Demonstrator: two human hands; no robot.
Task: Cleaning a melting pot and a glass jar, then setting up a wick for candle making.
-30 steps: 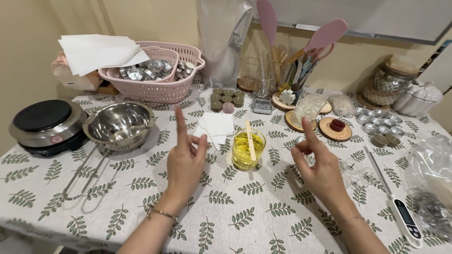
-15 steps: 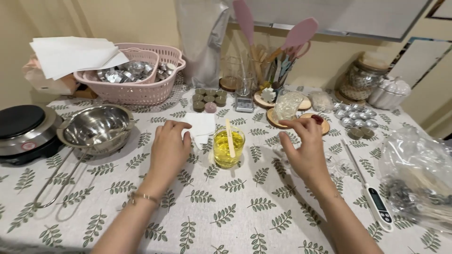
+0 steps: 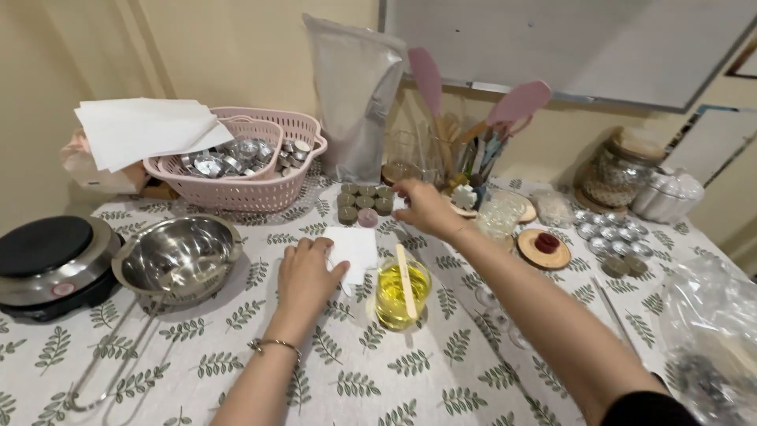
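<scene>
A: Two hands over the leaf-print tablecloth (image 3: 441,371). Where does each sit?

B: Left hand (image 3: 306,278) lies palm down, fingers loosely spread — open, gripping nothing. Its fingertips rest on the near edge of a white paper square (image 3: 352,250) lying flat on the cloth.

A: And the right?

B: Right hand (image 3: 424,207) reaches far across the table, fingers curled above a cluster of small dark round tins (image 3: 365,202). Whether the fingertips pinch one cannot be told from this angle.

A: Surroundings?

B: Glass cup of yellow liquid (image 3: 402,293) with a wooden stick laid across it stands just right of the paper, between the two forearms. Steel bowl (image 3: 179,257) sits to the left, a black hot plate (image 3: 49,260) beside it. Pink basket (image 3: 264,170) of small metal cups stands at the back, a silver pouch (image 3: 352,95) upright next to it — pink spatulas (image 3: 519,102) in a holder further right.
</scene>
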